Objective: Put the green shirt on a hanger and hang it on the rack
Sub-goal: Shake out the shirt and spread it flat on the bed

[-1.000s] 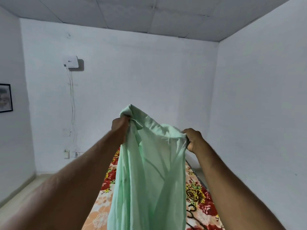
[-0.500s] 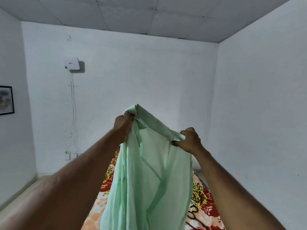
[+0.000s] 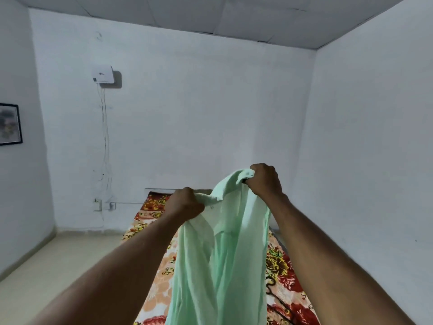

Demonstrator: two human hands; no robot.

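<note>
Head view: framed picture (image 3: 9,124) on the wall far left of the floral bed (image 3: 154,289). White wall box (image 3: 103,74) with cables sits up and left of the bed, sockets (image 3: 98,204) just left of its far end. Left hand (image 3: 186,204) is above the bed, fingers curled tight round the bunched top edge of the green shirt (image 3: 222,254). Shirt hangs in the air over the bed, between both hands, draping out of frame. Right hand (image 3: 264,180), higher over the bed, is fisted on the shirt's other top corner. Dark hooked object (image 3: 271,287) lies on the bed's right side, partly hidden.

Soft dim light, wide-angle edge distortion
</note>
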